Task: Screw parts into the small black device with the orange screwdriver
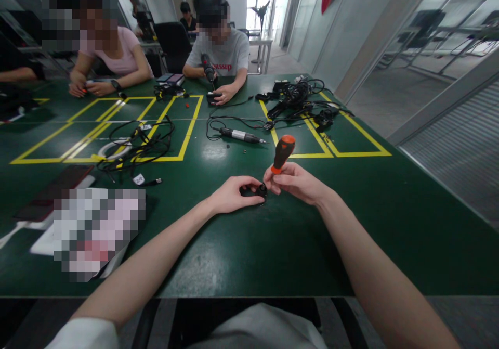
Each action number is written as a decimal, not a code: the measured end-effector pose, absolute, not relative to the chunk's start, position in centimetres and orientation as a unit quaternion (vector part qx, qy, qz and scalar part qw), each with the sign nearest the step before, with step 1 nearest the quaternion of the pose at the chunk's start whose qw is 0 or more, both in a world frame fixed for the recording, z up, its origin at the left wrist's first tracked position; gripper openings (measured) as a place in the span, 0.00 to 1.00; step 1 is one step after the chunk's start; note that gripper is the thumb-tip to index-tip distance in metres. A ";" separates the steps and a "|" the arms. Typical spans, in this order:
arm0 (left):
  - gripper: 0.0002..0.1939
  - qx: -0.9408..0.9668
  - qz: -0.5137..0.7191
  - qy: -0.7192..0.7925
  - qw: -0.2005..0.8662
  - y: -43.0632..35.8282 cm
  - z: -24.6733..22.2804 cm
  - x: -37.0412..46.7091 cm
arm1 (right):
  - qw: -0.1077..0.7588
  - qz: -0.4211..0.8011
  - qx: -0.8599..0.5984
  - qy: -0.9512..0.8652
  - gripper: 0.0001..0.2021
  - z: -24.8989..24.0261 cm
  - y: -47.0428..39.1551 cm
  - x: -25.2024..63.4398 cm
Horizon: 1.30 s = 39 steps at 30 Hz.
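My left hand (236,194) rests on the green table and pinches a small black part (262,191) between thumb and fingers. What kind of part it is I cannot make out. Just right of it, my right hand (294,181) grips a screwdriver (284,153) with an orange and black handle. The handle tilts up and to the right, and its lower end points down toward the black part. Fingers hide most of the shaft, so whether the tip touches the part I cannot tell.
Beyond my hands lies a silver and black electric screwdriver (241,135) with its cord. Tangled black cables (294,97) lie at the back right, more cables (156,141) at the left. A phone (54,190) is at the near left. Across the table (241,266), a person (222,52) works with a drill.
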<state>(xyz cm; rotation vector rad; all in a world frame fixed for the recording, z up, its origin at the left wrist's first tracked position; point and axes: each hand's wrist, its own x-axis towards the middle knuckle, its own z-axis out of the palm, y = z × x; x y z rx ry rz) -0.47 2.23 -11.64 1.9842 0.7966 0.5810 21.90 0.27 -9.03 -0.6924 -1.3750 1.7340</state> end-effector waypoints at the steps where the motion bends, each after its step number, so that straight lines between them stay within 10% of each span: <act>1: 0.17 0.802 0.234 0.319 0.448 2.2 -11.6 -0.5 | 0.401 0.688 -0.270 -0.542 0.14 -9.0 0.3 21.9; 39: 0.18 0.801 0.226 0.325 0.448 2.3 -11.5 -0.4 | 0.408 0.662 -0.289 -0.559 0.15 -9.0 0.2 21.7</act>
